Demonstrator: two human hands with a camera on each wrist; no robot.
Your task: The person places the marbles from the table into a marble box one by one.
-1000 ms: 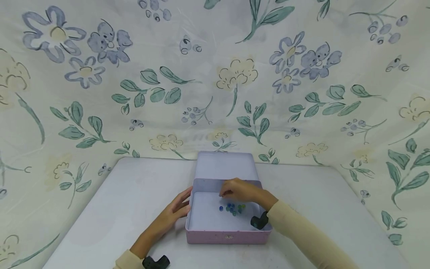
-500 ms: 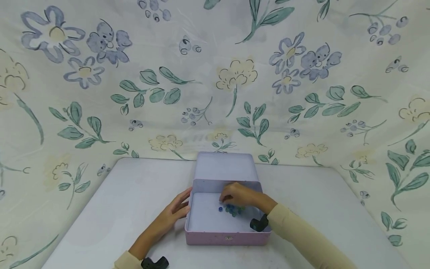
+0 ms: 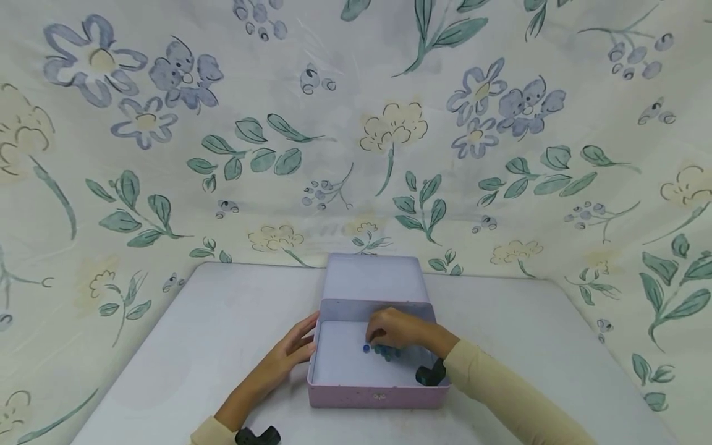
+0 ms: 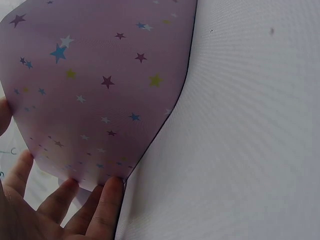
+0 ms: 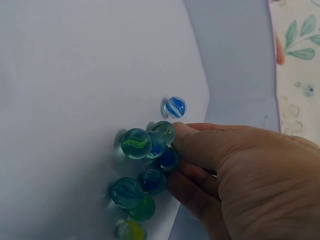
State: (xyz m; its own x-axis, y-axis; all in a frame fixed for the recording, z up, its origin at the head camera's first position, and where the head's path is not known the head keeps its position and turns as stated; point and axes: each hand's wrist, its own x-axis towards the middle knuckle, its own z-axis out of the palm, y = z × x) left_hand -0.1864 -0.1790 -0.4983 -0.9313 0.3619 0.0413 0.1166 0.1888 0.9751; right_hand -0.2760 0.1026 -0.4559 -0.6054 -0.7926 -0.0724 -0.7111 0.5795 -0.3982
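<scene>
A shallow lilac metal box [image 3: 378,395], its lid [image 3: 374,278] raised at the back, holds several glass marbles [image 3: 386,352]. My left hand [image 3: 292,346] rests against the box's left side, fingertips on the star-printed wall [image 4: 100,100] in the left wrist view. Inside, my right hand [image 3: 395,327] reaches down at the marbles with curled fingers. In the right wrist view, its thumb and fingers sit around a dark blue marble [image 5: 167,159], the thumb tip beside a clear green one [image 5: 164,131]. A blue-and-white marble [image 5: 175,107] lies apart from the cluster.
The box stands on a white table [image 3: 239,309] with a floral cloth [image 3: 334,154] hung behind it. Black wrist cameras [image 3: 431,372] are strapped at both cuffs; the right one is over the box's front right corner.
My right hand has come down from above the marbles to their level, covering part of the cluster in the head view. The left hand stays on the box's side.
</scene>
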